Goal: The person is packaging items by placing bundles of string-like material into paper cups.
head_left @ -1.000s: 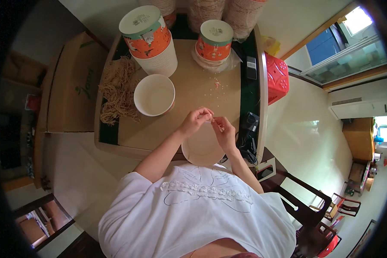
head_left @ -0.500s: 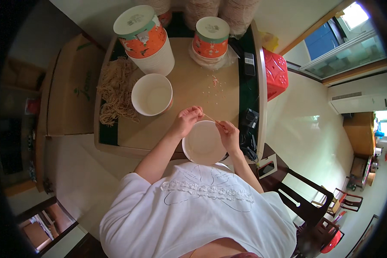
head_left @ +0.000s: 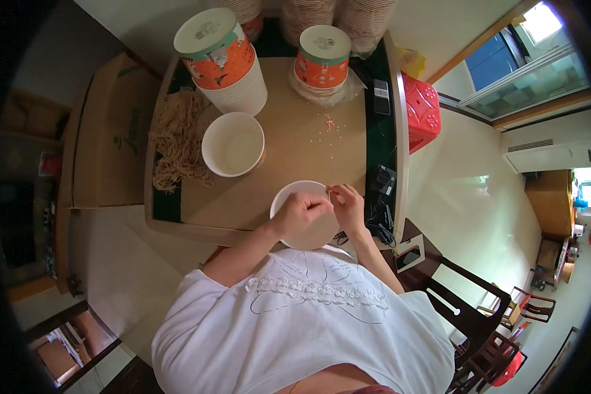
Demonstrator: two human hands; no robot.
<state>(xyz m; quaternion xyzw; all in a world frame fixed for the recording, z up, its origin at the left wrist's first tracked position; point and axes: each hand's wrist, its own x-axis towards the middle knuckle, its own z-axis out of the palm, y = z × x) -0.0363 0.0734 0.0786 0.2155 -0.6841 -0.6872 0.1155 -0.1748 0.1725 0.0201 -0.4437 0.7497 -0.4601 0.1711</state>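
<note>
A white paper bucket point(head_left: 308, 240) stands mouth up at the table's near edge, close against my shirt. Over its mouth is my left hand point(head_left: 300, 213), fingers curled together; whatever they hold is hidden. At the bucket's right rim my right hand point(head_left: 347, 207) pinches a bit of thin tan string point(head_left: 329, 192), only a short piece of which shows. Beyond the left hand stands another open bucket point(head_left: 233, 146), white inside with orange outside. To its left lies a tangled heap of tan strings point(head_left: 178, 141).
Upside-down stacks of orange and green buckets point(head_left: 226, 72) point(head_left: 322, 62) stand farther back. Small pink-white bits point(head_left: 329, 125) lie scattered on the brown board point(head_left: 289, 144). Black devices and cables point(head_left: 381, 180) line the table's right side, beside a red stool point(head_left: 420, 111). A large carton point(head_left: 105, 138) is at left.
My left hand has come down and nearer, from beyond the rim to over the bucket's mouth. The string stretched between both hands no longer shows. The bucket has shifted slightly left.
</note>
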